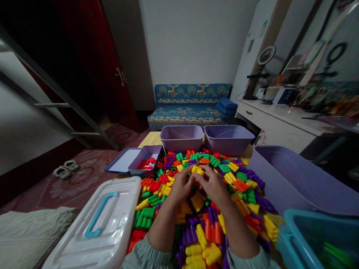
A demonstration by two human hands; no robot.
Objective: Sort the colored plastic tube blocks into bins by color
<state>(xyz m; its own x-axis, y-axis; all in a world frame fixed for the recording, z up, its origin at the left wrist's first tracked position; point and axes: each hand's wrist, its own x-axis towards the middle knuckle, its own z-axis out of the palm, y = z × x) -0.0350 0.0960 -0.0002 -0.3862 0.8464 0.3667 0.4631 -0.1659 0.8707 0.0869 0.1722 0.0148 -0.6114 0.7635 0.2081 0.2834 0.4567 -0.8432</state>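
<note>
A big heap of plastic tube-shaped building pieces [238,179] in red, yellow, green, purple and orange covers the table in front of me. My left hand [181,185] and my right hand [213,184] meet over the middle of the heap. Both are closed on a yellow piece [198,170] held between their fingertips. More yellow pieces lie directly under my wrists.
Two empty purple bins [182,137] [227,139] stand at the far edge. A smaller purple bin [146,157] with red pieces sits far left, beside a flat lid [123,160]. A white lidded box [98,228] lies near left. A large purple bin [294,179] and a blue bin [316,235] are at right.
</note>
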